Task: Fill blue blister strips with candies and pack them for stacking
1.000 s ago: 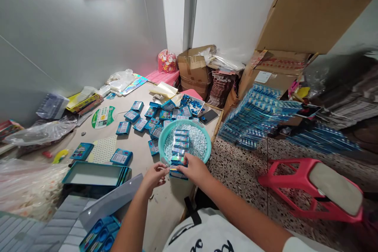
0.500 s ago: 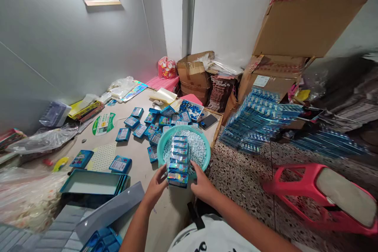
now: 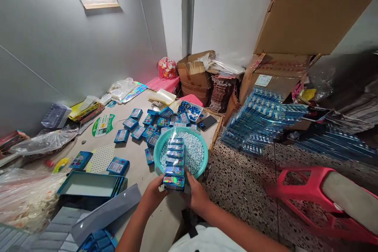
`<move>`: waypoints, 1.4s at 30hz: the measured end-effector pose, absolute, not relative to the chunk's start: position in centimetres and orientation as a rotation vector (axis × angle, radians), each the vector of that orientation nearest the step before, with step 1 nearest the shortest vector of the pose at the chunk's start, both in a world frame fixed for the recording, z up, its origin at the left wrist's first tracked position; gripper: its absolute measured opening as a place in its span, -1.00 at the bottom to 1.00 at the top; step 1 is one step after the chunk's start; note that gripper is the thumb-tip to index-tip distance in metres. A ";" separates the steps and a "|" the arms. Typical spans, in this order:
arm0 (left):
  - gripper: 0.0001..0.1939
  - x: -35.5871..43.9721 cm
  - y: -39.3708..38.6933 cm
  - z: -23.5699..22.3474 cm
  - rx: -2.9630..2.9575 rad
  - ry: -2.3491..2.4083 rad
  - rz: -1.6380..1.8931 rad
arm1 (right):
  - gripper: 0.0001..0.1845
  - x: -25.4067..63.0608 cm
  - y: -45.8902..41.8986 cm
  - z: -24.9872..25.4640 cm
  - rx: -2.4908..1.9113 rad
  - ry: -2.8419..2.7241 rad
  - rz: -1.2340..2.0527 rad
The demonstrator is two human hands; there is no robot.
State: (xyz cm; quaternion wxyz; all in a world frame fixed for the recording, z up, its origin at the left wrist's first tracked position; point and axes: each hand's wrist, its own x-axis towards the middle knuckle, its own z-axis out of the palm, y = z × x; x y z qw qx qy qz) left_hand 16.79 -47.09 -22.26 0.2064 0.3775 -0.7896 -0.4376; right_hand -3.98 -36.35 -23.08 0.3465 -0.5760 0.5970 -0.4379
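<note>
Head view, the only one I have. A second ago my right hand (image 3: pixel 197 196) was laid on top of the stack of boxes (image 3: pixel 175 161) while the left hand (image 3: pixel 153 193) pinched something small just beside it; now both have closed in on the near end of the stack, one on each side. So I judge the row is squared up and clasped between the two palms. Left grip: fingers curled tight against the left face of the nearest box. Right grip: likewise wrapped on the right face, thumb up along it.

The stack itself runs as one straight row of small blue cartons with shiny holographic tops, reaching from my hands out over the teal basin (image 3: pixel 159 147) of white pellets, near the right edge of the bench (image 3: pixel 138 153). Loose blue boxes (image 3: pixel 138 126) lie scattered beyond it, and an open teal tray (image 3: pixel 88 183) sits at near left.
</note>
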 end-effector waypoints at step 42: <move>0.14 16.3 -49.6 -22.8 1.461 -1.096 -1.638 | -0.03 -9.8 -45.2 -22.5 -0.983 1.414 -1.117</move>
